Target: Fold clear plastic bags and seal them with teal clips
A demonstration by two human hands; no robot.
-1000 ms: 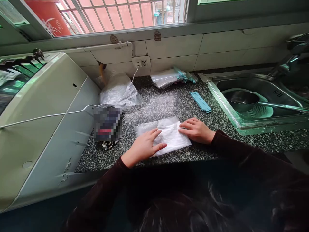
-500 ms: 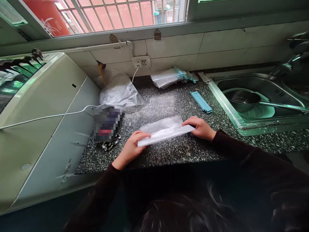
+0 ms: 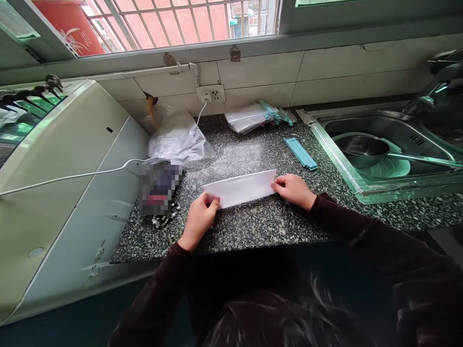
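A folded white plastic sheet [image 3: 242,189], long and narrow, is held just over the speckled counter [image 3: 253,229], its broad face turned toward me. My left hand [image 3: 200,214] pinches its left end, thumb on the near face. At the other end, my right hand [image 3: 293,189] grips the lower right corner between thumb and fingers. Beyond the right hand lie light-blue plastic strips [image 3: 300,153], side by side. A stack of clear plastic sheets [image 3: 246,118] with more blue strips rests near the wall.
On the left stand a pale appliance [image 3: 72,159] and a crumpled clear bag [image 3: 179,137]. A blurred-out dark object [image 3: 159,188] lies by beads [image 3: 164,219]. A white cable [image 3: 90,174] crosses the left side. The sink [image 3: 383,120] at right contains a pan [image 3: 361,146].
The sheet has been folded over and tipped up, so a flat white face shows where loose translucent film was. My right hand has shifted slightly left; both thumbs have changed position.
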